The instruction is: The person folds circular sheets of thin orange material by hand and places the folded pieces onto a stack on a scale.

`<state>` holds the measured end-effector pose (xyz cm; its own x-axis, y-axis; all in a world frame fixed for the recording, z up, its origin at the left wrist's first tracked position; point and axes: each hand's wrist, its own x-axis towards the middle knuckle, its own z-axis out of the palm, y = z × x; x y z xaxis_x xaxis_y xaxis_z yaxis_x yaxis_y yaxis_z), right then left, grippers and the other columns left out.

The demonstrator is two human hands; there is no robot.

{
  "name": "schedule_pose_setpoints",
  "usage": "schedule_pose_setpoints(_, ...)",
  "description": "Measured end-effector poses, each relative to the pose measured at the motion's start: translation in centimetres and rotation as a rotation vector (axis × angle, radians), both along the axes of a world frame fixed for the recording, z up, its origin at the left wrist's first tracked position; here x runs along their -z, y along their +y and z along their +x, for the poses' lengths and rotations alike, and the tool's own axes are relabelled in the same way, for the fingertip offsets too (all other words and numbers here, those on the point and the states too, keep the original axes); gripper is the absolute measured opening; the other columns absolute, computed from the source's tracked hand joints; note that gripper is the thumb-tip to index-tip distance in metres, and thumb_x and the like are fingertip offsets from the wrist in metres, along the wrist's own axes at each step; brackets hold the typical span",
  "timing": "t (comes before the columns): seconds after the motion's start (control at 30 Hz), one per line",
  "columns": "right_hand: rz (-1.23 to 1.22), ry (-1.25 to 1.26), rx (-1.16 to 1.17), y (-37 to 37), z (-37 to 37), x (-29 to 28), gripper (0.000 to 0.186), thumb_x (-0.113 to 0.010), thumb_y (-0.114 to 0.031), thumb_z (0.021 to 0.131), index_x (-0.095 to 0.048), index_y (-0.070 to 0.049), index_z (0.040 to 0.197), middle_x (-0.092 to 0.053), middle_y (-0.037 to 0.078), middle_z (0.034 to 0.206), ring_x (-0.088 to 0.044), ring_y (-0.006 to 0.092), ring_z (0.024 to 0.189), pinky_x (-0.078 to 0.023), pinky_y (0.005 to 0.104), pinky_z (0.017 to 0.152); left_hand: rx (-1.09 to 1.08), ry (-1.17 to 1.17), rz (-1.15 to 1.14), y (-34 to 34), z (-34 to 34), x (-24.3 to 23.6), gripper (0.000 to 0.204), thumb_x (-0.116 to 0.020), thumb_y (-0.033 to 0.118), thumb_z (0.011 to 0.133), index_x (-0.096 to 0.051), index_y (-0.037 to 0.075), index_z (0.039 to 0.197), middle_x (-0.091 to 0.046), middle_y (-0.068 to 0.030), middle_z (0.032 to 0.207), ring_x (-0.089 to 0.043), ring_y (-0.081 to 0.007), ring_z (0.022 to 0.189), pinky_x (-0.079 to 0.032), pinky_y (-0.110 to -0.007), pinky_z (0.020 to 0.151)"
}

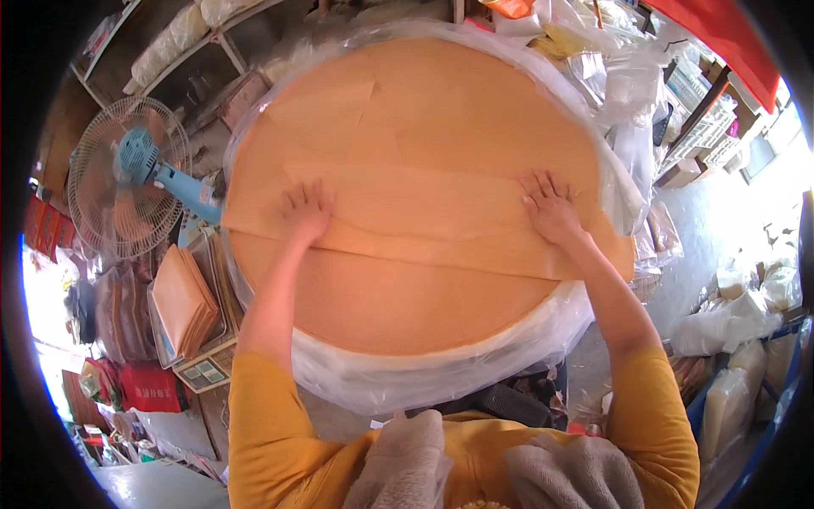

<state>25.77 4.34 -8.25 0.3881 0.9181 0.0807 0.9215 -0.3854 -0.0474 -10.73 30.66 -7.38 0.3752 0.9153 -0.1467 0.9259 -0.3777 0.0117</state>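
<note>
L hand [307,214] & R hand [553,210]: grips spread wide, laid on thin, broad, tan sheet [415,208], prob. to keep it flat. Sheet's across big, round, tan disc [407,310] edged w/ clear plastic [398,382].

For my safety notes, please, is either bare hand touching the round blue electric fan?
No, the left hand and right hand both lie on the flat orange sheet, away from the fan.
</note>
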Motion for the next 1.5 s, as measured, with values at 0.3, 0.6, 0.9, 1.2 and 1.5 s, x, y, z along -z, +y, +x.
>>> schedule_pose_setpoints(0.3, 0.099, 0.304, 0.052, -1.6, 3.1, -3.1, 0.024, -0.062, -0.022, 0.086, -0.063, -0.004, 0.103, -0.064, 0.013, 0.099, -0.06, 0.0282, 0.097, -0.047, 0.0403, 0.086, 0.765, -0.141, -0.057, -8.5, 5.1, 1.2, 0.059, -0.052, 0.047, 0.09, -0.036, 0.028, 0.144, -0.023, -0.0052, 0.155, -0.018, -0.0338, 0.142, -0.011, -0.063, 0.109)
schedule_pose_setpoints(0.6, -0.223, 0.642, -0.03, -6.0, -1.1, -2.6, 0.022, -0.059, -0.023, 0.085, -0.06, -0.002, 0.083, -0.057, 0.014, 0.068, -0.061, 0.0241, 0.065, -0.051, 0.0397, 0.06, 0.637, -0.426, 0.186, -5.7, 10.1, 2.2, 0.045, -0.047, 0.005, 0.089, -0.049, 0.007, 0.133, -0.044, -0.0114, 0.142, -0.035, -0.0279, 0.135, -0.028, -0.039, 0.111)
schedule_pose_setpoints(0.9, 0.06, 0.122, -0.55, -7.5, -3.4, -1.3, 0.06, -0.057, -0.001, 0.072, -0.05, -0.007, 0.131, -0.044, 0.01, 0.139, -0.038, 0.0278, 0.132, -0.033, 0.0391, 0.108, 1.04, -0.329, -0.085, -15.7, 3.6, -0.7, 0.052, -0.056, 0.012, 0.084, -0.045, 0.002, 0.134, -0.04, -0.0182, 0.143, -0.034, -0.0302, 0.136, -0.025, -0.044, 0.113)
schedule_pose_setpoints(1.2, 0.168, 0.499, -0.747, -6.4, -0.7, 0.3, 0.042, -0.064, -0.007, 0.074, -0.064, -0.015, 0.116, -0.052, 0.009, 0.134, -0.043, 0.0262, 0.128, -0.033, 0.0347, 0.107, 1.039, -0.366, -0.092, -17.9, 4.6, -0.2, 0.051, -0.068, 0.026, 0.08, -0.054, 0.009, 0.126, -0.047, -0.0125, 0.139, -0.039, -0.0279, 0.132, -0.027, -0.047, 0.111)
schedule_pose_setpoints(1.5, 0.253, 0.878, 0.132, -8.1, -6.1, -2.2, 0.032, -0.073, -0.024, 0.079, -0.066, -0.003, 0.102, -0.068, 0.009, 0.08, -0.062, 0.0157, 0.071, -0.05, 0.0301, 0.067, 0.244, -0.835, -0.308, -18.4, 5.0, 1.2, 0.014, -0.061, 0.012, 0.087, -0.062, 0.002, 0.097, -0.066, -0.0104, 0.079, -0.061, -0.0229, 0.07, -0.049, -0.032, 0.064)
